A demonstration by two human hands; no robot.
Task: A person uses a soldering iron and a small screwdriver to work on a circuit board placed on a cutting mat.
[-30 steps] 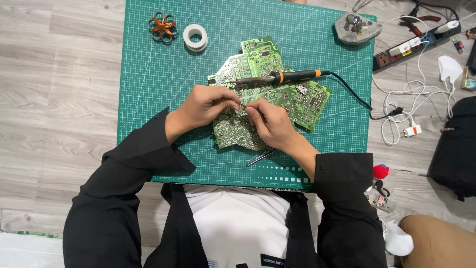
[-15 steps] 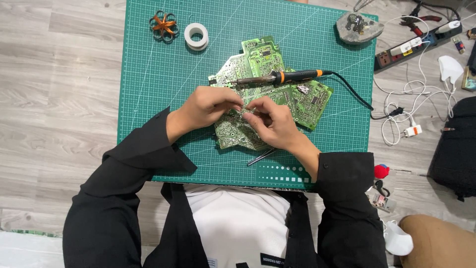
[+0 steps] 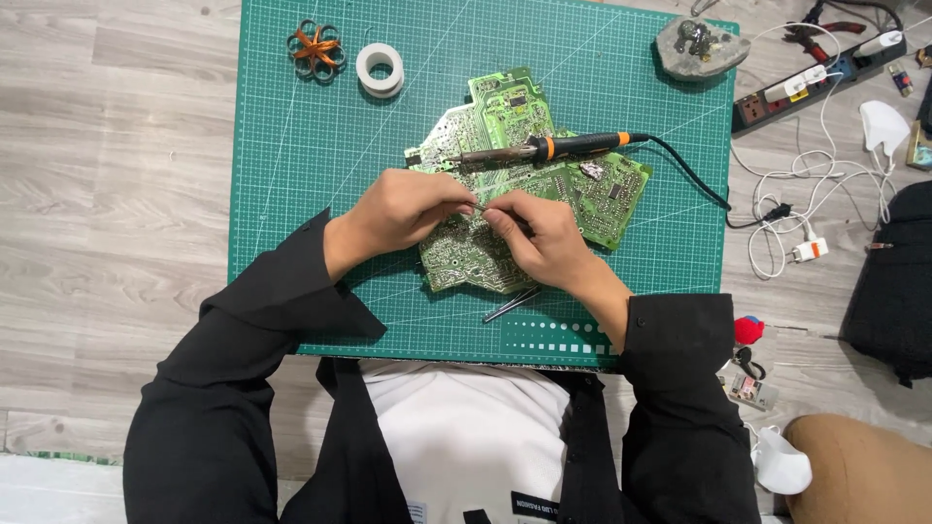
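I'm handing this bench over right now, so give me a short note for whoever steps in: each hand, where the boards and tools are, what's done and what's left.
Left hand: fingers pinched at the fingertips of the other hand, over the circuit boards; what it grips is too small to tell.
Right hand: fingertips meet the left's, above the lower board.
Soldering iron: lies across the boards, not held, cord running off to the right.
Tweezers: on the cutting mat, under the right wrist.
Tape roll: top of the mat, untouched.
Done: boards laid out overlapping.
Left: cannot judge any soldering from here.
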